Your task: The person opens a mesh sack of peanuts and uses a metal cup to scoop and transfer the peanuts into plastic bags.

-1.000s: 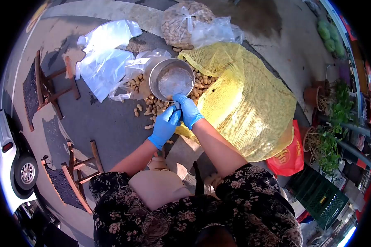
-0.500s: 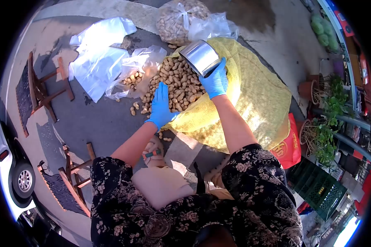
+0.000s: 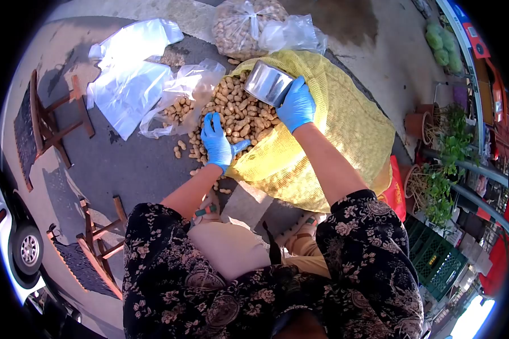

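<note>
A heap of unshelled peanuts spills from the mouth of a yellow mesh sack. My right hand, in a blue glove, grips a shiny metal can by its base end; the can lies tilted over the peanuts, its mouth turned away from me. My left hand, also gloved, rests on the near left side of the heap with thumb and fingers apart. Just beyond it sits a clear plastic bag with some peanuts inside. Whether the can holds peanuts is hidden.
Flat plastic bags lie at the left. A tied bag full of peanuts stands behind the heap. Two low folding stools are on the left, with a parked car beyond. Potted plants and a green crate line the right.
The can has tipped and shifted slightly left and down in my right hand. My left hand has moved slightly, its fingers now more curled. The whole view has shifted a little.
</note>
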Tool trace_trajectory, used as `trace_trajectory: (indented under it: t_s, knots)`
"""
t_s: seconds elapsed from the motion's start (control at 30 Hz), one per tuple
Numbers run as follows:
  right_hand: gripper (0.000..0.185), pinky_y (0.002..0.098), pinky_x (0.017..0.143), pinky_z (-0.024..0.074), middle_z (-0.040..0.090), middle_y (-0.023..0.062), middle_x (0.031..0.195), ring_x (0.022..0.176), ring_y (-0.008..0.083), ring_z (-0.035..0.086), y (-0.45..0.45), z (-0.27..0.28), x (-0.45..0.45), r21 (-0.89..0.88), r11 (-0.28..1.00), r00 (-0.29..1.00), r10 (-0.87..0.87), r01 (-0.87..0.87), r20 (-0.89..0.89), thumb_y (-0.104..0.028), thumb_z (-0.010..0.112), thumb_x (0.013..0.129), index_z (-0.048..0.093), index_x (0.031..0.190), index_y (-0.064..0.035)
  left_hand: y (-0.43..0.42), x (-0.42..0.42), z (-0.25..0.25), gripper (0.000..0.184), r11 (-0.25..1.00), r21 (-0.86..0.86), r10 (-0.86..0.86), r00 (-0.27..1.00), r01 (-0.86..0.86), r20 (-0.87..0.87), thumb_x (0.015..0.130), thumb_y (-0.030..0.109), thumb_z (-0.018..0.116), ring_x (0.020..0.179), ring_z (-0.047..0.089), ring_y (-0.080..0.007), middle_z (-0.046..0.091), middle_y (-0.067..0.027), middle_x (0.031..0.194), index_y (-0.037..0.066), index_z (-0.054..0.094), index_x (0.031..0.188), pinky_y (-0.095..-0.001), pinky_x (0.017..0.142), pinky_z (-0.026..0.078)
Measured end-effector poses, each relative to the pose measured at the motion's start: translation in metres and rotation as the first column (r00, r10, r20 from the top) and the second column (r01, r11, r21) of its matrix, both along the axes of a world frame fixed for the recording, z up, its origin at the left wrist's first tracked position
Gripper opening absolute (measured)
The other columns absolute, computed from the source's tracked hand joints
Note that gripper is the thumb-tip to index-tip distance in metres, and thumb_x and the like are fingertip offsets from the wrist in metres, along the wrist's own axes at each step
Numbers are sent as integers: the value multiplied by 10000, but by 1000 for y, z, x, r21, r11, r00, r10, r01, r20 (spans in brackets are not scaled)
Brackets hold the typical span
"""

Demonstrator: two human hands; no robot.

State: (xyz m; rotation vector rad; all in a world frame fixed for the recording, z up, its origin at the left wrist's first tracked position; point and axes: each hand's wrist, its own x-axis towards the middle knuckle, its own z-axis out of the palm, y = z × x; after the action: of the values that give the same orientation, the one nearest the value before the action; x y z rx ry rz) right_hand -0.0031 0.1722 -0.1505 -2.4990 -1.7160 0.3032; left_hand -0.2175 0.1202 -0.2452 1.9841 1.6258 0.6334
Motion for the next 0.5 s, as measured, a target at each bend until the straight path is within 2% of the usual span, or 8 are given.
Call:
trace_trajectory:
  t_s: [0.03, 0.07, 0.17, 0.2, 0.23, 0.3, 0.4, 0.5]
  knots:
    - [590, 430, 761, 490, 523, 224, 979, 882, 368, 580, -3, -2, -1, -4, 1000, 1000, -9, 9, 25, -159, 698, 653, 329, 1074, 28, 0, 5, 2, 1067, 999, -4, 43, 998, -42, 47, 531, 510, 807, 1150, 341, -424, 275, -255, 1339, 44, 290, 1341, -507, 961, 294]
    - [590, 434, 765, 490, 522, 231, 995, 888, 362, 582, -6, -2, -1, 22, 1000, 1000, -1, 1, -7, -181, 688, 669, 322, 1079, 36, -2, 11, 4, 1088, 988, -127, 86, 996, -86, -11, 547, 536, 795, 1188, 302, -437, 263, -255, 1351, 58, 262, 1366, -518, 981, 270]
    - [616, 437, 777, 488, 520, 244, 995, 891, 367, 582, -22, 7, -11, -62, 998, 990, -41, 33, -132, -185, 685, 673, 312, 1101, 54, -1, 22, 7, 1082, 943, -277, 181, 983, -183, -33, 567, 516, 800, 1260, 250, -438, 263, -301, 1353, 58, 260, 1385, -514, 1024, 210]
    - [649, 430, 786, 487, 520, 247, 987, 888, 371, 581, -33, -2, -14, -59, 998, 996, 11, -17, -93, -183, 687, 673, 296, 1121, 78, -2, 25, 7, 1054, 933, -313, 205, 977, -177, 57, 593, 488, 793, 1284, 217, -442, 237, -313, 1371, 72, 254, 1399, -511, 1040, 202]
    - [693, 427, 789, 488, 516, 248, 999, 900, 370, 578, -37, -6, -20, -71, 997, 993, 2, -11, -116, -177, 703, 661, 281, 1137, 97, 0, 28, 4, 1035, 938, -299, 211, 974, -176, 87, 603, 484, 787, 1286, 217, -444, 236, -317, 1373, 73, 264, 1395, -509, 1041, 206]
    - [737, 415, 795, 487, 512, 240, 1020, 926, 361, 571, -42, -13, -34, -1, 1000, 1000, -2, 2, 1, -189, 742, 630, 288, 1139, 87, 1, 32, 0, 997, 944, -276, 224, 965, -180, 135, 621, 475, 777, 1290, 217, -450, 233, -325, 1377, 73, 285, 1388, -504, 1043, 212]
    - [788, 400, 812, 482, 506, 230, 1046, 955, 348, 563, -43, -6, -35, -102, 989, 982, -124, 111, -139, -212, 775, 597, 291, 1145, 79, 3, 35, -5, 938, 923, -292, 313, 931, -251, 190, 646, 469, 760, 1292, 247, -425, 291, -319, 1346, 70, 322, 1373, -476, 1052, 228]
    - [902, 388, 887, 446, 479, 261, 1107, 1019, 363, 524, -64, -2, -41, -122, 980, 957, -183, 159, -226, -201, 751, 619, 213, 1252, 151, 4, 38, -13, 876, 884, -370, 383, 897, -287, 219, 668, 460, 745, 1313, 225, -400, 277, -283, 1372, 124, 343, 1369, -472, 1058, 212]
